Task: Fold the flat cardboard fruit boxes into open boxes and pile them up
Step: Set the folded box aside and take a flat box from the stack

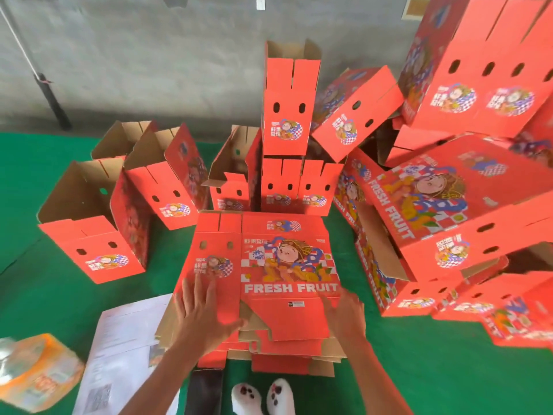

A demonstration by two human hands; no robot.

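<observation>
- The left hand [203,310] lies spread, fingers straight, on the flat box [263,265] topping the stack of flat boxes [284,351] on the green mat [45,295].
- The right hand [344,313], blurred, touches that box's near right edge; I cannot tell its grip.
- Folded open boxes [89,235] stand behind; more are piled at right [449,205].
- A paper sheet [125,339] lies at left.

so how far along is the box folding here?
Done: several folded boxes stand open on the green mat, more piled at right. In hand: left hand and right hand reach onto the top flat box, unfolded. Left: the flat stack beneath it.
</observation>
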